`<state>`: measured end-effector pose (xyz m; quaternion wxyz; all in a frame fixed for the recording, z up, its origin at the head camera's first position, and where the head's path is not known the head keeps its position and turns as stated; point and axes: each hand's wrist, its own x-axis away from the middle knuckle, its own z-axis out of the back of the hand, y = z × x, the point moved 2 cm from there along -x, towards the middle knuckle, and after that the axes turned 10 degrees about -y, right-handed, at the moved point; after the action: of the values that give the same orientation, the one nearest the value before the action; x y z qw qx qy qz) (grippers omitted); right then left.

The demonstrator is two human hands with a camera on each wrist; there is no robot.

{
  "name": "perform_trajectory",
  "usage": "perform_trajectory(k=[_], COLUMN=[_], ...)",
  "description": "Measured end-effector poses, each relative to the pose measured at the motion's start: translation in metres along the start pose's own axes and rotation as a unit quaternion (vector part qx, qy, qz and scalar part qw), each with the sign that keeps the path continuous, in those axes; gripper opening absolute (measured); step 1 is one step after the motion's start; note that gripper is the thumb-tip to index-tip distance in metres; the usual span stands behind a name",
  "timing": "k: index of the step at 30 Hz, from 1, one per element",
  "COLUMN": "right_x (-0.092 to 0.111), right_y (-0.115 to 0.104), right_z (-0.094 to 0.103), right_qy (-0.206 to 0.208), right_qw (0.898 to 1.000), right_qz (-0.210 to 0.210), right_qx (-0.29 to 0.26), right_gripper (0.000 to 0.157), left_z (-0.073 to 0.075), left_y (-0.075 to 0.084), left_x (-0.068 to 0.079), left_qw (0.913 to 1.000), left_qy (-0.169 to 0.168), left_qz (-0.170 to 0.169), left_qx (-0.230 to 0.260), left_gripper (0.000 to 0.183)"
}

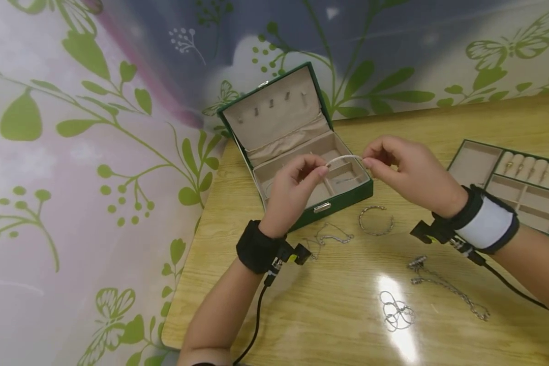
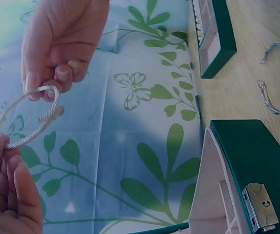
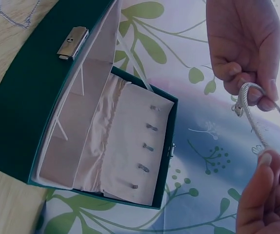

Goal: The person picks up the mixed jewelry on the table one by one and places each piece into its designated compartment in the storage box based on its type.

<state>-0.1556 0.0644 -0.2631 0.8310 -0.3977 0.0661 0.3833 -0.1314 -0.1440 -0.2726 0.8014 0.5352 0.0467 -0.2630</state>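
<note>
An open silver cuff bangle [image 1: 343,160] hangs in the air between both hands, just above the open green jewellery box [image 1: 338,199]. My left hand [image 1: 317,172] pinches its left end and my right hand [image 1: 368,160] pinches its right end. The left wrist view shows the bangle [image 2: 28,117] as a twisted-wire loop, with the left hand [image 2: 3,161] below it and the right hand [image 2: 57,73] above. From the right wrist, the bangle [image 3: 267,117] is pinched by the left hand [image 3: 250,83] above and the right hand [image 3: 271,165] below. The box's beige compartments [image 1: 302,168] lie under the hands.
A second twisted silver bangle [image 1: 376,220] lies on the wooden table in front of the box. Thin chains [image 1: 331,236] [image 1: 448,287] [image 1: 395,310] are scattered nearer me. A green tray with ring rolls [image 1: 476,162] stands at the right. Floral cloth [image 1: 73,152] hangs beyond the table's left edge.
</note>
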Motion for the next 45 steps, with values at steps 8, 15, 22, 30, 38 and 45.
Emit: perform_trajectory(k=[8, 15, 22, 30, 38, 45], right_x=[-0.013, -0.037, -0.075, -0.122, -0.156, -0.156], right_y=[0.003, 0.007, 0.015, 0.036, 0.067, 0.087], right_z=[-0.006, -0.009, -0.01, -0.03, -0.055, -0.067], right_qy=[-0.004, -0.029, -0.048, -0.1, -0.147, -0.219], right_qw=[0.999, 0.998, 0.995, 0.99, 0.983, 0.968], right_qz=[-0.018, -0.043, -0.084, -0.1, -0.096, -0.093], right_qx=[-0.03, -0.045, -0.021, 0.005, 0.05, 0.075], right_gripper=[0.006, 0.012, 0.015, 0.016, 0.017, 0.023], left_z=[0.006, 0.025, 0.051, 0.053, 0.025, 0.004], left_y=[-0.006, -0.019, -0.052, -0.1, -0.114, -0.118], left_x=[-0.002, 0.004, 0.029, 0.057, 0.055, 0.047], left_qw=[0.9985, 0.9968, 0.9794, 0.9193, 0.8958, 0.9192], left_qy=[0.022, 0.045, 0.116, 0.18, 0.167, 0.138], left_qz=[0.032, 0.066, 0.165, 0.346, 0.39, 0.353], left_qx=[0.038, 0.004, -0.004, 0.051, 0.132, 0.107], left_gripper=[0.015, 0.022, 0.049, 0.071, 0.068, 0.065])
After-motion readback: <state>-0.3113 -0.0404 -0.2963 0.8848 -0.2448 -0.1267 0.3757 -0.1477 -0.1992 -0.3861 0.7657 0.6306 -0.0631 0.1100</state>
